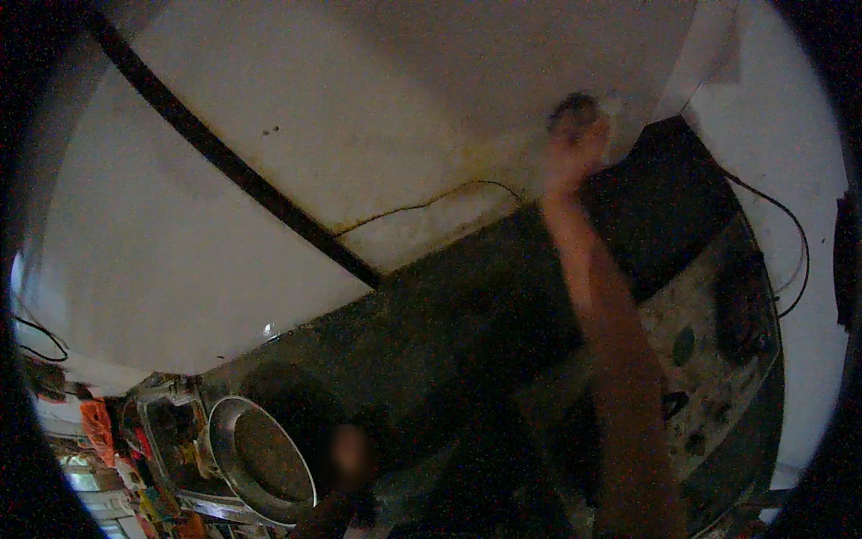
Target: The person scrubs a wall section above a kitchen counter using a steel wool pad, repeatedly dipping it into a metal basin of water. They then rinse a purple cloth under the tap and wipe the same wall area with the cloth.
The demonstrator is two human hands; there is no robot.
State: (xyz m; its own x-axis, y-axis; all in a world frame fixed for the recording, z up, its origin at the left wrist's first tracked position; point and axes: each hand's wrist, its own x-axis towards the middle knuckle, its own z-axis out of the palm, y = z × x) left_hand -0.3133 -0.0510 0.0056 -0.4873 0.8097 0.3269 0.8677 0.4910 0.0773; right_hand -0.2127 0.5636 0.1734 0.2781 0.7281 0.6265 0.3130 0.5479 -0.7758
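My right hand (578, 156) is raised at the upper right, at the end of an outstretched arm. Its fingers curl around a small dark object (574, 111), too blurred to name. Behind it is the pale, stained wall (471, 101); whether the object touches it I cannot tell. At the lower middle, a blurred shape (349, 450) beside a metal pan (269, 465) may be my left hand. Dimness and blur hide whether it grips anything. The round, wide-rimmed pan leans on its side at the lower left.
A dark slab-like surface (444, 323) runs along the wall. Behind the pan stands a rectangular metal-rimmed container (172, 438). An orange item (99, 431) and other clutter fill the far left. A dark strip (229, 165) crosses the wall; a cable (794, 209) hangs at right beside a speckled surface (687, 316).
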